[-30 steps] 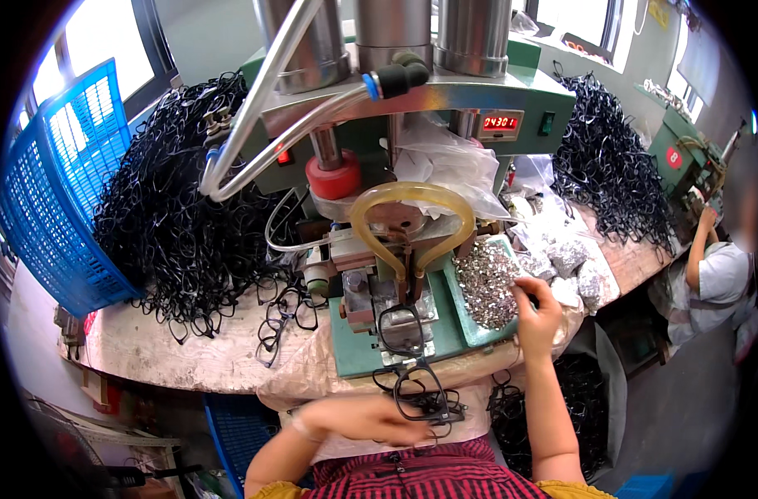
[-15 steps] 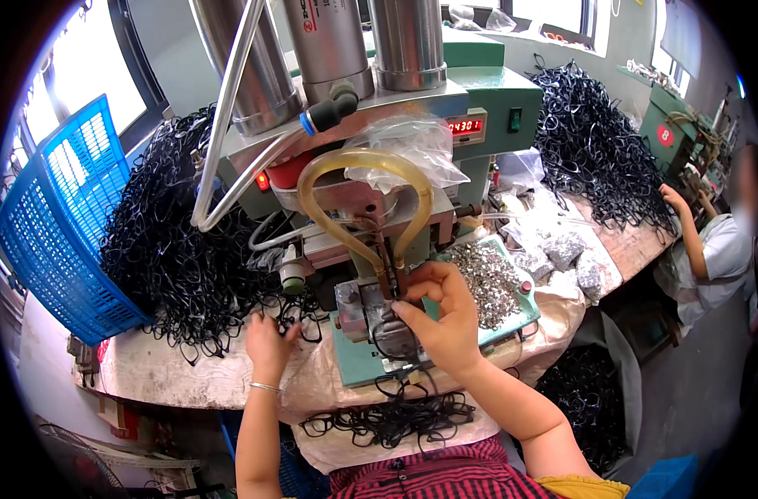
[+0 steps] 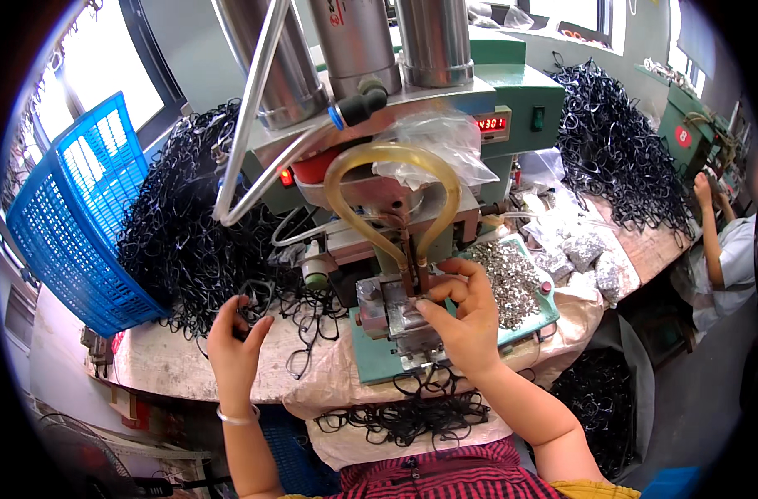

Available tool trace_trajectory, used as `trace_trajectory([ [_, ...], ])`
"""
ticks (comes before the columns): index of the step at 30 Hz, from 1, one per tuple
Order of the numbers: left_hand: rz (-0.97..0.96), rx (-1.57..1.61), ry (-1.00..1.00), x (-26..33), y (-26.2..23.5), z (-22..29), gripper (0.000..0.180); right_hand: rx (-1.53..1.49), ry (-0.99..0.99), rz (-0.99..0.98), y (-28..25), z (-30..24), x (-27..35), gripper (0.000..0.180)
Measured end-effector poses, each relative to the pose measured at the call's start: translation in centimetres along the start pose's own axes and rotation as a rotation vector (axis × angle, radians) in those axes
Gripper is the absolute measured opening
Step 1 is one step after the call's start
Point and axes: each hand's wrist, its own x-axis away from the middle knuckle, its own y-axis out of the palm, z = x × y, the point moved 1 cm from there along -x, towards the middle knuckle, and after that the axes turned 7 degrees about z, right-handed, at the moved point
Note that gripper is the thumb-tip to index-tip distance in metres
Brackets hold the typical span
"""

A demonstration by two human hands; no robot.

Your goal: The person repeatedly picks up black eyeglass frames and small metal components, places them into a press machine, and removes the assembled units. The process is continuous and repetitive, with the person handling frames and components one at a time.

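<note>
At the edge of the pile of black eyeglass frames (image 3: pixel 175 216), my left hand (image 3: pixel 236 341) has its thumb and fingers apart. A few frames show behind its fingertips, and I see none clearly gripped. My right hand (image 3: pixel 466 324) is at the metal fixture (image 3: pixel 396 312) of the green press machine, right under the brown nozzle ends. Its thumb and forefinger are bent together there; what they pinch, if anything, is too small to make out. More black frames (image 3: pixel 408 420) lie on the pale cloth between my forearms. A yellowish hose loop (image 3: pixel 391 150) arches above the fixture.
A green tray of small metal parts (image 3: pixel 505 287) sits right of the fixture, with bagged parts (image 3: pixel 585 247) beyond. A blue basket (image 3: pixel 79 224) leans at the left. Another frame pile (image 3: pixel 616 150) is at the right rear, near a co-worker (image 3: pixel 724 241). Steel cylinders (image 3: pixel 354 50) stand above.
My left hand has moved left to the pile, its fingers spreading. The black loop at the fixture no longer shows there. My right hand stays at the fixture. The whole view has shifted slightly.
</note>
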Motion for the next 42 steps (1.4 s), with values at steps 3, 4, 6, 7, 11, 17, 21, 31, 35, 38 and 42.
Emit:
trace_trajectory([
  [3, 0.062, 0.930, 0.116, 2.4, -1.1, 4.2, 0.019, -0.121, 0.100, -0.002, 0.0, -0.2, -0.2, 0.053],
  [4, 0.025, 0.990, 0.196, 3.1, -0.9, 6.6, 0.015, -0.094, 0.084, -0.001, 0.1, -0.2, -0.3, 0.054],
  [6, 0.084, 0.943, 0.420, 3.1, 0.7, 10.1, 0.011, -0.070, 0.090, -0.014, 0.2, -0.3, -0.3, 0.054],
  [7, 0.113, 0.752, 0.479, 2.1, 2.2, 10.8, 0.010, -0.057, 0.089, -0.011, 0.1, -0.4, -0.2, 0.054],
  [11, 0.100, 1.062, 0.280, 1.5, 4.0, 11.5, 0.015, -0.094, 0.110, -0.005, 0.5, -0.3, -0.1, 0.057],
  [17, -0.075, 0.721, 0.683, 3.6, 3.8, 10.8, 0.007, 0.225, -0.078, -0.101, -2.6, -2.2, 0.7, 0.052],
  [21, -0.209, 0.577, 0.937, 6.7, 6.7, 10.4, 0.034, 0.535, -0.300, 0.314, -8.6, 0.4, -1.9, 0.040],
  [31, -0.203, 0.534, 0.925, 6.9, 7.4, 10.6, 0.024, 1.393, -0.701, -0.155, -10.8, 4.4, -4.5, 0.012],
  [35, -0.078, 0.453, 0.748, 11.3, 4.9, 8.4, 0.034, 1.147, -0.669, -0.011, -11.7, 4.2, -4.4, 0.010],
  [38, 0.279, 0.174, 0.518, 13.0, 2.6, 3.4, 0.026, 0.701, -0.249, 0.334, -13.4, 3.8, -2.1, 0.006],
  [42, 0.230, 0.118, 0.093, 8.0, 0.4, 0.4, 0.020, 0.107, -0.029, 0.590, -13.9, 6.6, -1.9, 0.012],
])
